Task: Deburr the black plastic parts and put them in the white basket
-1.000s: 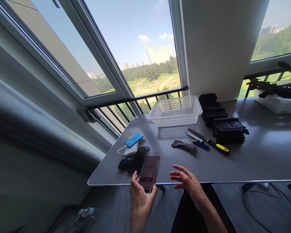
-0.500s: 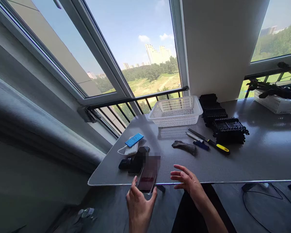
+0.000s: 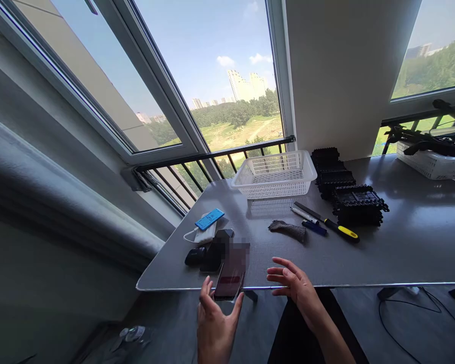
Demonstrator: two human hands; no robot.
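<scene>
A dark smartphone (image 3: 230,279) lies at the table's front edge, its near end jutting out over it. Round that near end my left hand (image 3: 217,321) is open, thumb and fingers apart on either side. Its thumb tip is close to the phone's corner; whether it touches I cannot tell. My right hand (image 3: 293,285) hovers by the table edge, fingers spread, holding nothing. Beyond the phone lie a second dark phone (image 3: 212,258), a black mouse (image 3: 195,256) and a blue-screened device (image 3: 210,219) resting on a white block with a cable.
A crumpled dark grey cloth (image 3: 288,230), a white pen (image 3: 304,215), a blue marker (image 3: 314,227) and a yellow-and-black handled tool (image 3: 343,230) lie mid-table. Behind are a white basket (image 3: 276,191), stacked black plastic parts (image 3: 360,205) and another filled basket (image 3: 436,163).
My left hand has loosened slightly, its fingers drawing a little away from the phone. My right hand stays almost where it was, and nothing on the table has visibly shifted.
</scene>
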